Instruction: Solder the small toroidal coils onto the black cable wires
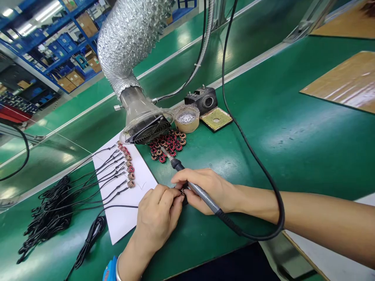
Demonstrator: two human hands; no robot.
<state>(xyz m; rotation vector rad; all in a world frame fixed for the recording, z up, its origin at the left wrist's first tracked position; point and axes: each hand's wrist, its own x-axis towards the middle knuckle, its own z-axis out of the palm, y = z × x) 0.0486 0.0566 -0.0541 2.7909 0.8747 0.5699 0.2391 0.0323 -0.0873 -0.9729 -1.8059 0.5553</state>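
Pinching one small coil (pixel 183 192) between both sets of fingertips, low over the green mat (pixel 293 136), just right of the white sheet (pixel 129 222). Left hand (pixel 158 218): fingers curled in, thumb and forefinger closed on the coil. Right hand (pixel 212 189): wrapped round the soldering iron (pixel 202 196) like a pen, fingertips also touching the coil. The iron's tip points away toward the pile of coils (pixel 168 146), stopping short of the extractor hood (pixel 148 128). My read on doing this well: keep the hot tip angled off the fingers and the pile, grip the coil by its rim so the leads stay free, leave the cord (pixel 254 237) slack so it doesn't tug the wrist, and work close to the hood. More coils with black wires (pixel 108 171) attached lie in a row on the sheet. A round pot (pixel 186 118) and the iron stand (pixel 202 99) sit behind the pile. Writing: none legible. No brand shows on the iron, stand or blue wristband (pixel 110 270), and the background shelf boxes are too blurred to read.
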